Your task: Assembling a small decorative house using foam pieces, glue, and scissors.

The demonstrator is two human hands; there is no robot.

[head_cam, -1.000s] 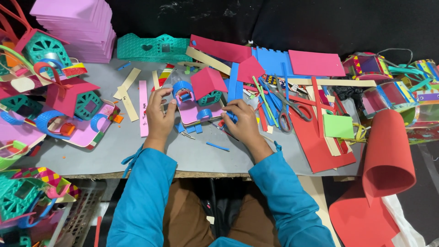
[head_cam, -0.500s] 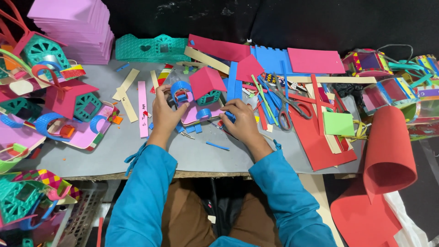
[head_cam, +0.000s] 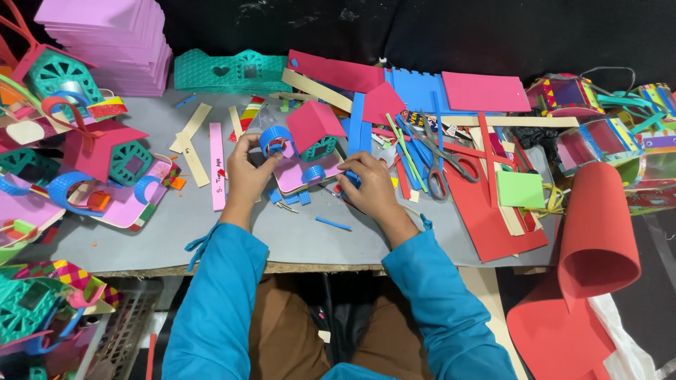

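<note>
Pinching a curled blue strip [head_cam: 273, 138] between thumb and fingertips, the left hand [head_cam: 248, 169] holds it at the left front corner of the little foam house [head_cam: 310, 144], fingers closed on that strip, while the right hand [head_cam: 367, 184] presses down at the house's right front edge, fingers bunched together on small blue pieces there; whether it truly grips one or only pins it is hard to tell. The foam house, pink base, red pitched roof, teal lattice walls, sits on the grey tabletop [head_cam: 296, 232] between the two hands. It looks featherweight and soft: thin craft foam that bends and dents, with joints that seem only lightly stuck, so a hard squeeze on the roof would likely crush or shear it. The flat pink base looks the safest place to take hold, low and on both sides, with light fingertip pressure. Just right of the house lie scissors [head_cam: 442, 162] among red and blue strips, and further right a red foam sheet [head_cam: 493, 211] and a red roll [head_cam: 598, 232]. Left of the house, a pink strip [head_cam: 217, 176] and cream strips [head_cam: 191, 144] lie flat; further left stands a finished house [head_cam: 113, 158]. Behind the house, a teal lattice panel [head_cam: 229, 70]; far back-left, a stack of pink sheets [head_cam: 105, 42].
</note>
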